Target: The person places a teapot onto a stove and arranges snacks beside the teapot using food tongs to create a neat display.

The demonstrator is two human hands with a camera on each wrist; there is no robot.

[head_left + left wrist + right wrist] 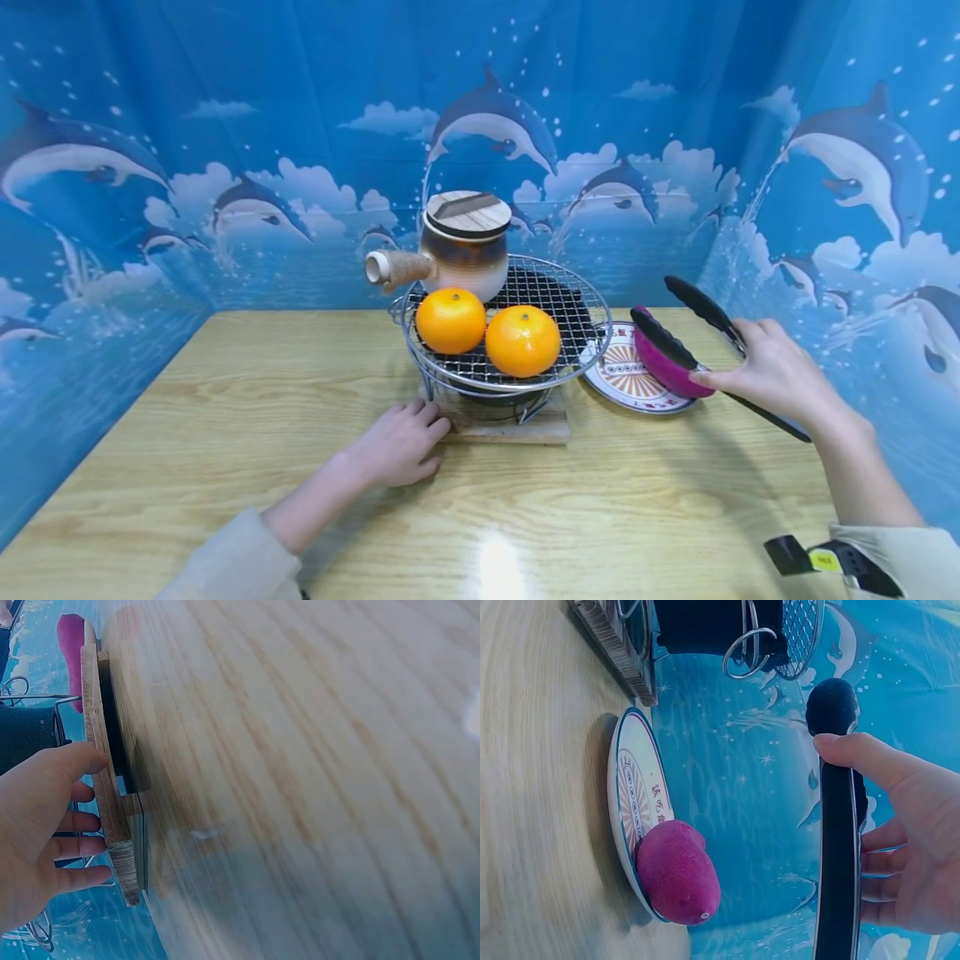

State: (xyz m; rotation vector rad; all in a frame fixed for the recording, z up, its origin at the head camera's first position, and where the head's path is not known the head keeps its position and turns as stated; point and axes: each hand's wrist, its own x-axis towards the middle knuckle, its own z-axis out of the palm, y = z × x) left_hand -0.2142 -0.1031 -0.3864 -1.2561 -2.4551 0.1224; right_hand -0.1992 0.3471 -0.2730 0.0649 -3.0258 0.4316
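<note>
My right hand (780,375) holds black tongs (666,340) between thumb and fingers, their two arms spread apart. They hang over the plate (618,387) at the right, above a purple sweet potato (670,367). In the right wrist view the sweet potato (679,874) lies on the plate, with the tongs (836,847) apart from it. My left hand (401,442) rests at the near left corner of a wooden board (540,425) under the grill stand. The left wrist view has its fingers (79,821) fairly straight against the board's edge (112,810).
On the round wire grill (570,287) sit two oranges, one at the left (451,322) and one at the right (522,342). Behind them stands a clay pot (468,262) with a wooden lid and a side handle. A dolphin-print curtain (300,125) encloses the table (225,400).
</note>
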